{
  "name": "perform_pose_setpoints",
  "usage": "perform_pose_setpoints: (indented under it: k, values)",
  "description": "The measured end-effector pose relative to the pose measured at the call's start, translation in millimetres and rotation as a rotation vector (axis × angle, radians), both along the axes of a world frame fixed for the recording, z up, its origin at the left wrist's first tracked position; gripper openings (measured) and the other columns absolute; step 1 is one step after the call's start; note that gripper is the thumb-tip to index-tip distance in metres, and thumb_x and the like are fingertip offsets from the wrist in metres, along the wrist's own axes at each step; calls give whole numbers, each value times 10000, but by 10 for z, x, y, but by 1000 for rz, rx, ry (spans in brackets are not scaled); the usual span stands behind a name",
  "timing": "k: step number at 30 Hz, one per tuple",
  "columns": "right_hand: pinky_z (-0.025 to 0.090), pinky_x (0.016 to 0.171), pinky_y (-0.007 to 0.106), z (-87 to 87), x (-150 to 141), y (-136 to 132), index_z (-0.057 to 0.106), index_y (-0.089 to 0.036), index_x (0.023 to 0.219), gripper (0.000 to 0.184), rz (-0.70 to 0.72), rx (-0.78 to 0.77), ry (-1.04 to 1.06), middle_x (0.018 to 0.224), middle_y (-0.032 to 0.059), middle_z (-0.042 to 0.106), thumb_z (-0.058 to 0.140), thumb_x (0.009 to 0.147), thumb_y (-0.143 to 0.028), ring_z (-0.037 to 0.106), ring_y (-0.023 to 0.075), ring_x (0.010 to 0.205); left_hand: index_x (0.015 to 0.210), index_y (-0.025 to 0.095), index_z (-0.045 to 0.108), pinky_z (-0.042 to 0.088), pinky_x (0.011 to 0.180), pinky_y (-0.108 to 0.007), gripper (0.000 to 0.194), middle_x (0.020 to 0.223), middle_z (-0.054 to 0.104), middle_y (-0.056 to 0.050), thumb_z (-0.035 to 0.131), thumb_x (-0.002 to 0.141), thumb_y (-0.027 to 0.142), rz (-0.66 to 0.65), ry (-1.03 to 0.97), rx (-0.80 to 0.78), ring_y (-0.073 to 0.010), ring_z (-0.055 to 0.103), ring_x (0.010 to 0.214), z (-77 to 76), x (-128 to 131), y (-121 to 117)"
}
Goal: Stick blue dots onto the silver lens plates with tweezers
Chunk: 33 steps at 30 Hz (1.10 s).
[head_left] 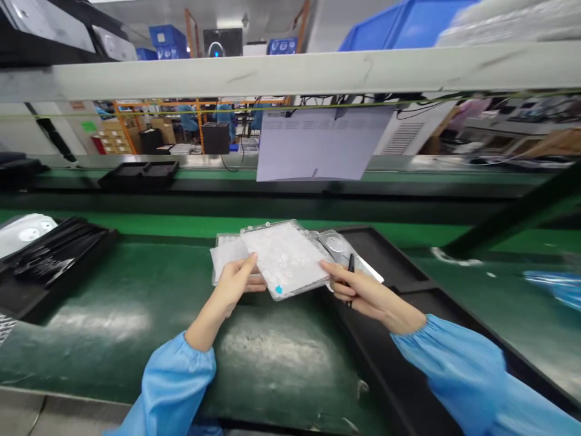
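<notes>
A clear plastic case (284, 257) with a white sheet inside is held tilted above the green belt, and a small blue dot marks its near corner. My left hand (236, 284) grips its near left edge. My right hand (358, 290) holds a black pen (350, 266) in its fingers, with the fingertips touching the case's right corner. Behind the case on the left lies a second clear piece (224, 251) with white material. To the right, a clear pack with a round metal disc (338, 245) rests on a black tray (381, 257).
A black tray of dark items (49, 260) sits on the green belt (136, 284) at left. A white rail (290, 75) crosses overhead, with a paper sheet (320, 142) hanging below. Another black tray (138, 172) sits on the far belt. Blue-clad co-workers (188, 118) stand in the distance.
</notes>
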State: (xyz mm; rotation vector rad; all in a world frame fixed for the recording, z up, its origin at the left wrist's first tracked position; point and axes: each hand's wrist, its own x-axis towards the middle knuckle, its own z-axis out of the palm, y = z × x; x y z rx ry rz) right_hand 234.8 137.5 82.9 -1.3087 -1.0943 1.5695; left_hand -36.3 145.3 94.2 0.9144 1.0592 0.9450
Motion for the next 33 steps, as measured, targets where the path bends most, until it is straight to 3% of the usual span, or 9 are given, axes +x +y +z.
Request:
perform_pose_setpoints:
  k: [6,11,14,18,21,29,33]
  values:
    - [146,405,213,-179,-523,196,413,-237,719,664,35,-15,-4,582,-115,298,929,651,-649,211,39,453,932,74,753,636,761,-308,338,861,826,-130,723,957,410,56,40,58,-238,801,810,-99,-453,206]
    - [177,404,207,-227,-737,281,449,-228,724,674,53,-36,-42,601,-92,390,922,620,-697,245,35,454,1077,89,737,637,776,-332,255,889,807,-95,728,964,317,61,137,72,-221,780,838,-209,-691,386]
    - [186,395,201,-220,-781,328,499,-205,749,641,68,-48,-95,653,-57,497,918,646,-679,274,24,447,1131,123,704,638,793,-368,228,1027,764,-74,691,996,307,37,223,63,-194,748,875,-287,-770,492]
    - [218,381,181,-205,-765,376,520,-179,747,483,84,-62,-197,666,-52,537,808,870,-547,312,25,434,1175,144,678,630,811,-388,254,1133,719,-75,675,1006,333,0,336,66,-203,721,932,-375,-845,601]
    - [243,379,166,-197,-742,386,520,-170,734,426,86,-58,-269,661,-60,542,744,956,-457,328,25,429,1183,146,673,628,794,-380,264,1118,716,-72,673,1006,341,-29,415,87,-198,717,912,-422,-882,639]
    - [305,381,165,-196,-742,381,615,-142,791,349,109,19,-396,712,-35,625,738,973,-413,398,31,430,1113,139,685,619,736,-345,252,1007,723,-48,657,1016,370,-46,617,161,-170,707,810,-459,-932,654]
    - [303,376,184,-201,-718,399,620,-148,764,384,105,67,-437,699,-12,646,739,959,-457,389,36,422,1090,143,699,619,801,-379,230,1009,735,-46,679,1001,353,9,701,234,-193,722,867,-405,-975,642]
